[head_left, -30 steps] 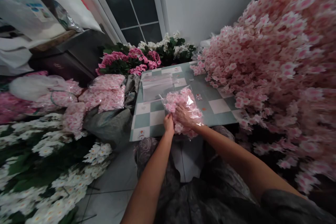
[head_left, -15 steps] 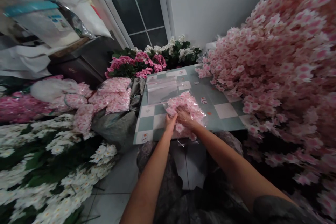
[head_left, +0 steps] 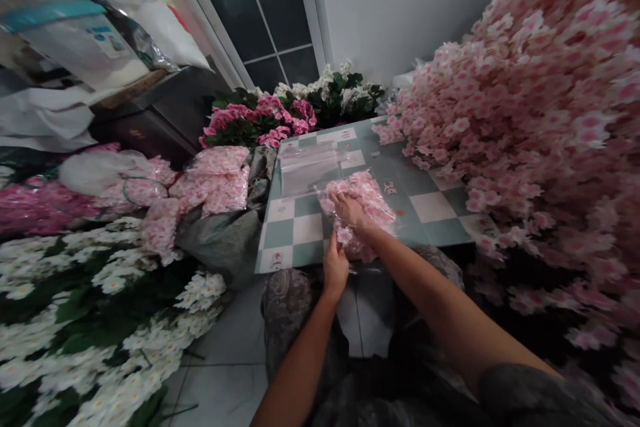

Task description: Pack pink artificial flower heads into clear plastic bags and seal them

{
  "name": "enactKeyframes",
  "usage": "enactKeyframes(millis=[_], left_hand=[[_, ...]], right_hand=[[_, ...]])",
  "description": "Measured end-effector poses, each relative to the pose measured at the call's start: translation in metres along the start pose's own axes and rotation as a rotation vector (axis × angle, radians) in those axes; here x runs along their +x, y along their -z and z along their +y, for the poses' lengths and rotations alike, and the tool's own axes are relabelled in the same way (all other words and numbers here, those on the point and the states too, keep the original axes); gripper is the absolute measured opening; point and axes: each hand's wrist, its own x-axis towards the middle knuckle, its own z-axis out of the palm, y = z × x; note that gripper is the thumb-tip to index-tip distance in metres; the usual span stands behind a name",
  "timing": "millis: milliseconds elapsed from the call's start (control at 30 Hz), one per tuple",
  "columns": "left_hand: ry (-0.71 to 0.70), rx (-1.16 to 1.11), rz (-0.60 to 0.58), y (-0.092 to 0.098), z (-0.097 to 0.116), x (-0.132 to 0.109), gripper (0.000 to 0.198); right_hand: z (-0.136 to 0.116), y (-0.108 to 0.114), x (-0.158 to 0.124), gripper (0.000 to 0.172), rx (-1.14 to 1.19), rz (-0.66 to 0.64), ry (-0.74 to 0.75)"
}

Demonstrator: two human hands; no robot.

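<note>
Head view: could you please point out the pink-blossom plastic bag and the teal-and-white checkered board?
Clear plastic bag of pink blossoms (head_left: 373, 197), head view, bag's upper right.
Teal-and-white checkered board (head_left: 433, 207), head view, white square.

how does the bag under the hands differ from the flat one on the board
The stuffed clear bag bulges with pink blossoms, while the empty clear bag lies flat. The stuffed clear bag sits under the right hand; the empty clear bag lies untouched, further up the checkered board. Both are clear plastic on that board.
</note>
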Motion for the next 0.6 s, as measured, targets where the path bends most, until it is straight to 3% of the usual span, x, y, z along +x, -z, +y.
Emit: enactKeyframes(millis=[167,233,300,333,400,500,533,600], left_hand=[[0.108,-0.134,0.122,-0.008,-0.001,-0.003,0.051],[0.244,-0.213,0.126,-0.016,-0.008,-0.019,0.039],[0.282,-0.187,0.143,-0.023,-0.017,-0.047,0.032],[0.21,-0.115,0.16,-0.026,-0.023,-0.062,0.031],[-0.139,0.056,0.087,-0.028,-0.031,-0.09,0.027],[-0.642,0.255,-0.322,-0.034,-0.033,-0.103,0.023],[-0.719,0.316,-0.426,-0.04,-0.03,-0.098,0.03],[-0.728,0.424,-0.489,-0.055,-0.024,-0.08,0.047]], right_hand=[[0.003,0.007,-0.009,0.047,-0.037,-0.031,-0.044],[0.006,0.01,-0.013,0.049,-0.034,-0.033,-0.04],[0.009,0.013,-0.016,0.052,-0.031,-0.035,-0.032],[0.011,0.014,-0.018,0.053,-0.03,-0.037,-0.025],[0.012,0.016,-0.021,0.053,-0.027,-0.034,-0.005],[0.013,0.02,-0.026,0.051,-0.027,-0.033,0.028],[0.013,0.023,-0.028,0.051,-0.032,-0.036,0.038],[0.014,0.029,-0.032,0.053,-0.051,-0.052,0.06]])
